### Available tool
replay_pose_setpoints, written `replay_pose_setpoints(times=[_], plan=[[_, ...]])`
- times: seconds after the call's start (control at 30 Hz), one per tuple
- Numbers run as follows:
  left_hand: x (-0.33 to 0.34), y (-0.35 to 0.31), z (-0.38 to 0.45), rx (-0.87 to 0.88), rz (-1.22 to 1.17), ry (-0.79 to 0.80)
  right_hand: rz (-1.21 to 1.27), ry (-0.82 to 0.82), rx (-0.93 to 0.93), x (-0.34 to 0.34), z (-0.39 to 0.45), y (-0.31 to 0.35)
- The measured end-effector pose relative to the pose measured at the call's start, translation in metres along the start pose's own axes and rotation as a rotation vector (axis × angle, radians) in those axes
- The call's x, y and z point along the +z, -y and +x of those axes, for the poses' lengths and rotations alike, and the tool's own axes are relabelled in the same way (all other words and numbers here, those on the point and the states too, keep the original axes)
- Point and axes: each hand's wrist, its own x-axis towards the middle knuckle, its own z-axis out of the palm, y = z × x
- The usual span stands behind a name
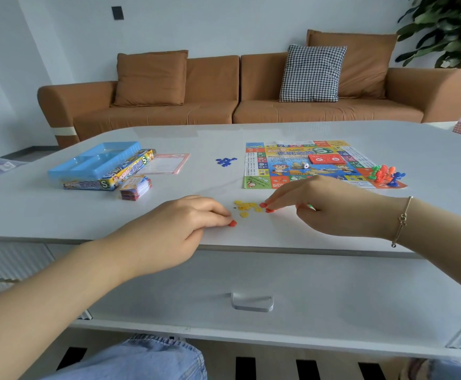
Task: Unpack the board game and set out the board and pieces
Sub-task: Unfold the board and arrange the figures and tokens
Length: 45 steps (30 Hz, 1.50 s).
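Note:
The colourful game board (pixel 284 174) lies flat at the right of the white table (pixel 86 215), with a red card deck (pixel 326 158), a small die (pixel 306 165) and several plastic figures (pixel 385 174) on it. Near the front edge lies a small heap of yellow chips (pixel 247 206). My left hand (pixel 174 231) pinches a red chip (pixel 232 223) against the table just left of the heap. My right hand (pixel 330 204) pinches red chips (pixel 267 207) at the heap's right side; something green shows under its palm.
The open game box with its blue tray (pixel 97 163) sits at the left, a stack of cards (pixel 136 187) in front of it and a pink sheet (pixel 166 163) beside it. Blue chips (pixel 226 161) lie mid-table. A brown sofa (pixel 223 105) stands behind.

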Motion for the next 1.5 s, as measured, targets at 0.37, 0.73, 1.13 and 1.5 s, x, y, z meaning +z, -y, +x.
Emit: replay_pose_setpoints(times=[0.37,0.73,1.13,1.5], plan=[[0.011,-0.031,0.001,0.041,0.072,0.02,-0.016,0.025,-0.023,0.0,-0.021,0.004],[0.012,-0.076,0.033,0.071,0.039,0.077,-0.079,0.025,0.063,-0.012,-0.084,-0.009],[0.042,-0.149,0.122,0.141,0.04,0.205,-0.133,-0.069,0.315,-0.031,-0.168,-0.058],[0.06,-0.178,0.169,0.155,0.021,0.248,-0.1,-0.125,0.43,-0.04,-0.196,-0.093]])
